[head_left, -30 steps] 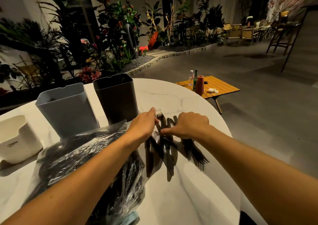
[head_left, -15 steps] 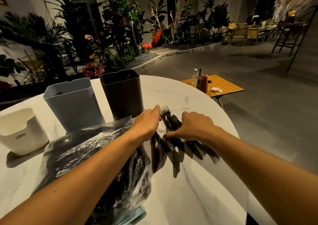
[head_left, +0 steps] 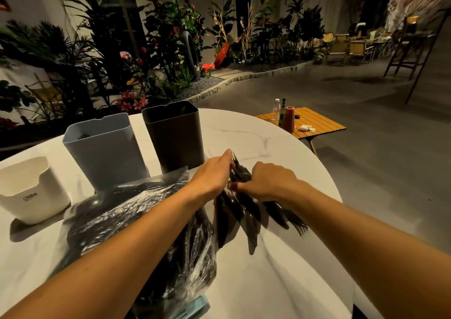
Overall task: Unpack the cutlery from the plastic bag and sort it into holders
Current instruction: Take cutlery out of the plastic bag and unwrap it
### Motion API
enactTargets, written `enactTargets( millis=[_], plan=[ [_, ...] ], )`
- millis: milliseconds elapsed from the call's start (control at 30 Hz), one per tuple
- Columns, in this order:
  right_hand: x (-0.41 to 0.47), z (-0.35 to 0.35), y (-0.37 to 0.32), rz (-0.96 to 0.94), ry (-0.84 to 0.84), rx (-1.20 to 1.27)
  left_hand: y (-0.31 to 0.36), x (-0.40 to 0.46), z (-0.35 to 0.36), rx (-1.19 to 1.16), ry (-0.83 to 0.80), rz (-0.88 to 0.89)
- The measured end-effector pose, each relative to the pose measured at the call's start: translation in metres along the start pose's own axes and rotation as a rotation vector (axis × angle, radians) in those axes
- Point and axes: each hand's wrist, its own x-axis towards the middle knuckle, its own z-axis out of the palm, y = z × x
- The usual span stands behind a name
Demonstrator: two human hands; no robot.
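Head view. Both hands work over a loose bunch of dark cutlery (head_left: 246, 211) lying on the white marble table (head_left: 280, 270). Left hand (head_left: 213, 174) rests on the far end of the bunch, fingers extended forward and nearly straight, index tip by the fork tines; whether the hidden fingers curl round anything cannot be told. Right hand (head_left: 271, 183) sits just right of the left hand, knuckles up, fingers curled down onto the middle of the bunch, thumb and fingertips pinching at the pieces. The bunch fans out: long axes run from beside the left fingertips back toward the person, the near ends splaying below and to the right of the right hand, where more fork tines show. Under the left forearm lies the clear plastic bag (head_left: 136, 223), holding more dark cutlery. Ahead of the left hand stands the dark brown holder (head_left: 174, 138), upright; to its left the grey-blue holder (head_left: 105, 155), and further left the white holder (head_left: 31, 191).
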Motion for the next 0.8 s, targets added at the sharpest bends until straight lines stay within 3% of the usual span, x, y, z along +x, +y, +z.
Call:
enactTargets(
  millis=[167,367,800],
  plan=[
    [-0.001,0.009,-0.011,-0.003,0.045,0.099,-0.002,0.004,-0.002,-0.057,0.048,-0.018],
    [0.001,0.023,-0.002,-0.08,0.202,0.038,-0.006,0.006,-0.004,-0.057,0.084,-0.054],
    [0.012,0.01,0.003,-0.096,0.063,0.256,-0.009,0.005,-0.011,-0.072,0.116,-0.027]
  ],
)
